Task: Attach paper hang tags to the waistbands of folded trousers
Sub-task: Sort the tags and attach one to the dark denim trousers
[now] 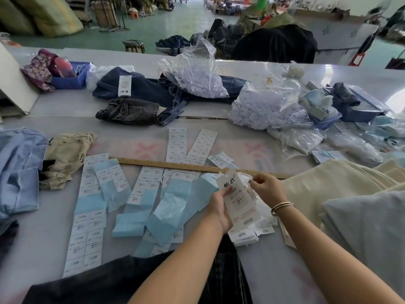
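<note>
A white paper hang tag (237,200) with black characters is held upright above the table's near middle. My left hand (219,207) grips its left edge, thumb on the front. My right hand (266,185) pinches something small at the tag's upper right corner; what it pinches is too small to tell. More white tags (247,234) lie stacked under the held one. Dark trousers (135,279) lie at the near edge below my arms. Folded cream trousers (333,185) are stacked at the right.
Sheets of size stickers on blue backing (122,194) cover the table's near left. A wooden ruler (175,165) lies across the middle. Denim garments (140,99) and clear bags of white pieces (263,108) sit further back. Light-blue and khaki garments (32,159) lie at the left.
</note>
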`<state>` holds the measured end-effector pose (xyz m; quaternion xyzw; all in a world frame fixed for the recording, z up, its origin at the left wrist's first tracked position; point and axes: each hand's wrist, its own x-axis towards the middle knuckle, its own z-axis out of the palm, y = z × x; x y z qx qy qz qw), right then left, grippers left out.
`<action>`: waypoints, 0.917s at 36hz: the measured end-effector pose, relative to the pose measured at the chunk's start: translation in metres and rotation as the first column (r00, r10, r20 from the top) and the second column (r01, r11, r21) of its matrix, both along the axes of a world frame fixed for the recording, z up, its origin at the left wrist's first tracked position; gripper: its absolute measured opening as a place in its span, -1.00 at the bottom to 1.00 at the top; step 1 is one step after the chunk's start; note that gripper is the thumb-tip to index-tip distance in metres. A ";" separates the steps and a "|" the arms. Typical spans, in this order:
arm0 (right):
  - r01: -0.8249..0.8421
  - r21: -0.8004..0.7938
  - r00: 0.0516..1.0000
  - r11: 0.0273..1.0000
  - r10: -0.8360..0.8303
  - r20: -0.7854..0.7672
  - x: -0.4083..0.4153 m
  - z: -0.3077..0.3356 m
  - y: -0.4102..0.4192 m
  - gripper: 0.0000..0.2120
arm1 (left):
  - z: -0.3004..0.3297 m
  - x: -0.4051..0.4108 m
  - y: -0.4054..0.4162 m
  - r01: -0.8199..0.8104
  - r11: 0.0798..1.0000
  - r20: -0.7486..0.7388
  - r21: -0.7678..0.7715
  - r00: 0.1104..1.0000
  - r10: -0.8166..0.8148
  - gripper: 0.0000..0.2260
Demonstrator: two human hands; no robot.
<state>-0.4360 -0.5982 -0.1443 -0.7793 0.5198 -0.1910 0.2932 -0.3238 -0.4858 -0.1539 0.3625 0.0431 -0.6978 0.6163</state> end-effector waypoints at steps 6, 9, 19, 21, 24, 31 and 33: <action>-0.070 0.323 0.980 0.944 0.004 0.200 -0.009 -0.001 -0.004 -0.89 | -0.005 0.001 0.000 0.028 1.000 0.025 0.003 0.999 -0.028 -0.71; -0.077 0.390 0.977 0.917 -0.008 0.213 -0.010 0.001 -0.005 -0.83 | -0.007 0.002 -0.001 0.024 0.999 0.031 0.020 0.999 -0.025 -0.66; -0.098 0.599 0.882 0.795 -0.210 0.422 -0.010 0.001 -0.009 -0.72 | -0.010 0.003 -0.002 0.017 0.999 0.032 0.031 0.999 -0.018 -0.72; -0.086 0.621 0.872 0.779 -0.243 0.426 -0.010 0.002 -0.009 -0.70 | -0.011 0.005 0.000 0.017 0.999 0.041 0.039 0.999 -0.018 -0.75; -0.018 0.513 0.958 0.858 -0.132 0.255 -0.011 0.004 -0.009 -0.70 | -0.015 0.006 0.003 0.020 0.999 0.056 0.040 0.998 -0.022 -0.75; -0.179 0.010 0.770 0.984 0.146 -0.621 0.006 0.007 0.009 -0.52 | -0.032 0.018 0.014 -0.069 0.993 0.044 0.097 0.997 0.065 -0.77; -0.204 -0.022 0.697 0.979 0.129 -0.706 0.015 0.002 0.015 -0.44 | -0.035 0.021 0.016 -0.084 0.990 0.053 0.110 0.996 0.078 -0.79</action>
